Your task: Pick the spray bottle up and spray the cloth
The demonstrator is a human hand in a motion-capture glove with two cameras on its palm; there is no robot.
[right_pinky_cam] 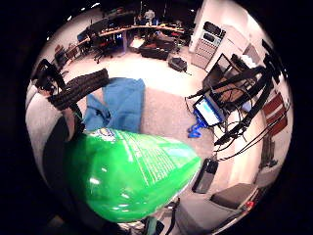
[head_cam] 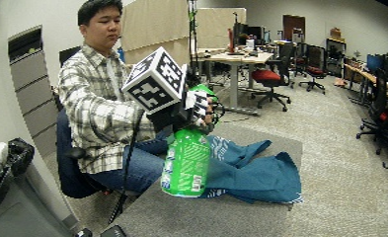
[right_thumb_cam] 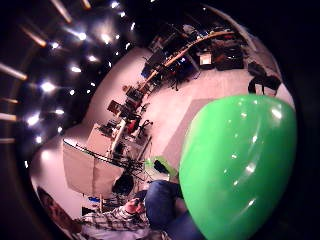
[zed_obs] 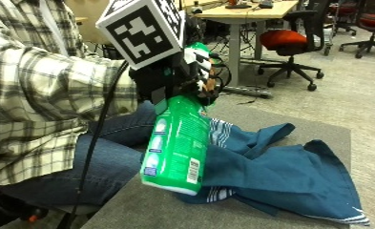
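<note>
My gloved right hand grips the neck of a green spray bottle, and the bottle hangs lifted above the near left part of the grey table. Its body tilts a little, with the base just over the table. A crumpled blue cloth with a striped white edge lies on the table to the right of the bottle and partly behind it. In the little finger side palm view the bottle fills the frame close to my palm, with the cloth beyond it. The thumb side palm view shows only the bottle.
The table's far edge meets carpeted floor. A red office chair and a wooden desk stand behind. My jeans-clad legs are against the table's left side. A tablet on a stand is beside the table.
</note>
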